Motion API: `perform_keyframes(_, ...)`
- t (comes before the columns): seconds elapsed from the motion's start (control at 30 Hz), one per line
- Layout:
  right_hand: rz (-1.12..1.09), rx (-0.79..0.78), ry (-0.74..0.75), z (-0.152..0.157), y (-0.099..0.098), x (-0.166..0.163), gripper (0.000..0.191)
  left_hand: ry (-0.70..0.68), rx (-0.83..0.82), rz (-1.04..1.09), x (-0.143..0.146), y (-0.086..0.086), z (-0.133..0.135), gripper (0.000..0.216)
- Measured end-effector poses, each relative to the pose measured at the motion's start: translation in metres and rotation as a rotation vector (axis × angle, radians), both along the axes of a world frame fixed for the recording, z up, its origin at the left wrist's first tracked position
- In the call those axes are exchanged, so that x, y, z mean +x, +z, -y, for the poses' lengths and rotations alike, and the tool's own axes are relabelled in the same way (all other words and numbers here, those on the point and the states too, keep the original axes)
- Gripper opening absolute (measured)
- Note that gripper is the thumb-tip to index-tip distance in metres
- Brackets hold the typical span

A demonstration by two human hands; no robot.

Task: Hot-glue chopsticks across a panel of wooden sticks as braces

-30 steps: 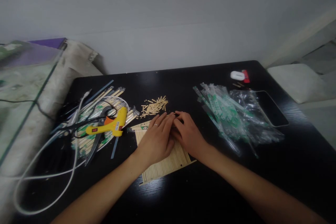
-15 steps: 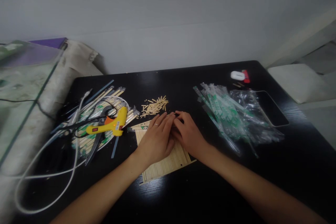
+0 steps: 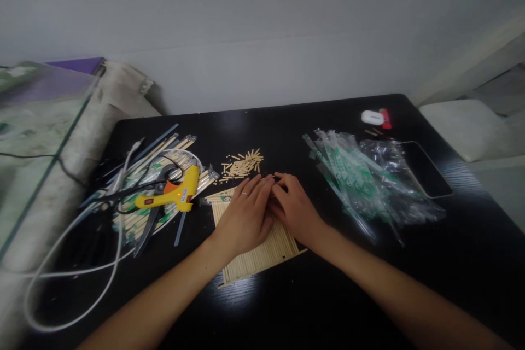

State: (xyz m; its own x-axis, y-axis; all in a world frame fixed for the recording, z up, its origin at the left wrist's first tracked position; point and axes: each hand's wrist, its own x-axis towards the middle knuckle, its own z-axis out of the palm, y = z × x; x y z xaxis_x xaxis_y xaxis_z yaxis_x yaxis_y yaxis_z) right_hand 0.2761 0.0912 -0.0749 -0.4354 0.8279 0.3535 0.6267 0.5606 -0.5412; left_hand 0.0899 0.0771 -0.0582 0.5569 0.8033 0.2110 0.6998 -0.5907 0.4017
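A flat panel of pale wooden sticks point(image 3: 258, 262) laid side by side rests on the black table below my hands. My left hand point(image 3: 244, 219) lies over its far part, fingers stretched toward the far edge, a ring on one finger. Against it, my right hand point(image 3: 297, 208) bends its fingers and thumb together at the panel's far right corner. What those fingertips grip is hidden. A small heap of short cut stick pieces point(image 3: 246, 164) lies just beyond the fingers.
To the left, a yellow glue gun point(image 3: 186, 188) lies on wrapped chopsticks point(image 3: 137, 224), with a white cable point(image 3: 117, 270) looping nearby. Empty plastic wrappers point(image 3: 355, 180), a phone point(image 3: 424, 169) and a white earbud case point(image 3: 372, 117) are on the right. A wall stands behind.
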Motion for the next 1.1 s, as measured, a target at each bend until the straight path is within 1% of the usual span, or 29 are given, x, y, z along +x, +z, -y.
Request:
perform_keyframes(0.2,0.013,0.003,0.009,0.0001,0.0018,0.0002,0.017,-0.001,-0.013,0.004,-0.0003,0.0004,-0.0001,0.075)
perform_keyframes(0.5,-0.005,-0.018,-0.004,0.0002,0.0007,0.0004,0.020,0.002,-0.011,0.001,-0.0001,0.0018,0.0002,0.075)
perform_keyframes(0.8,-0.003,0.018,0.001,-0.0004,0.0000,0.0009,0.019,0.003,0.006,-0.010,0.0006,0.0020,0.0002,0.075)
perform_keyframes(1.1,0.012,0.032,0.004,-0.0003,0.0011,0.0008,0.019,0.000,-0.011,0.015,-0.0003,0.0014,-0.0002,0.077)
